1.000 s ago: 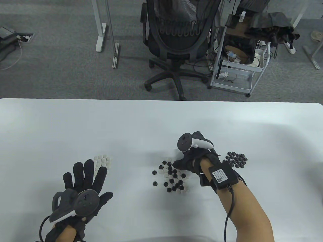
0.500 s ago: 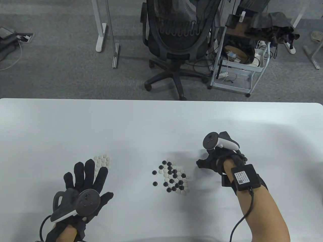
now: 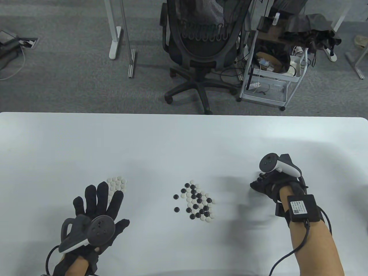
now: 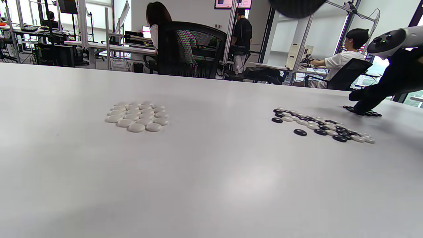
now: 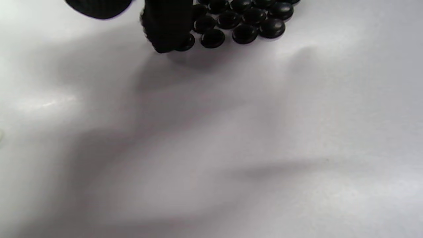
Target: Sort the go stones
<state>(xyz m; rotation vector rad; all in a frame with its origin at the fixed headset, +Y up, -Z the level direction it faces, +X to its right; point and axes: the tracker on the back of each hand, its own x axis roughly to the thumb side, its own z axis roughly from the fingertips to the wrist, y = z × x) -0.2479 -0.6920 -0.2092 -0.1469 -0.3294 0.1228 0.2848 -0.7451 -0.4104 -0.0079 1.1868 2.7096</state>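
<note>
A mixed pile of black and white stones [image 3: 197,203] lies mid-table, with two black stones loose at its left. A sorted white pile [image 3: 116,183] lies at the left and shows in the left wrist view [image 4: 137,117]. My left hand [image 3: 99,198] lies flat with fingers spread, its fingertips at that pile's near edge, holding nothing. My right hand [image 3: 260,184] is curled over the black pile [image 5: 243,19], hiding most of it from above. One fingertip [image 5: 167,29] touches a black stone at the pile's edge, with the thumb [image 5: 99,6] apart from it.
The white table [image 3: 184,138] has bare surface at the back and between the piles. An office chair [image 3: 198,43] and a wire cart [image 3: 273,72] stand beyond the far edge. A cable runs from the box on my right forearm [image 3: 302,208].
My right hand has moved right from the mixed pile's top edge to the black pile. The mixed pile has lost a stone at its top right. The left hand has stayed still.
</note>
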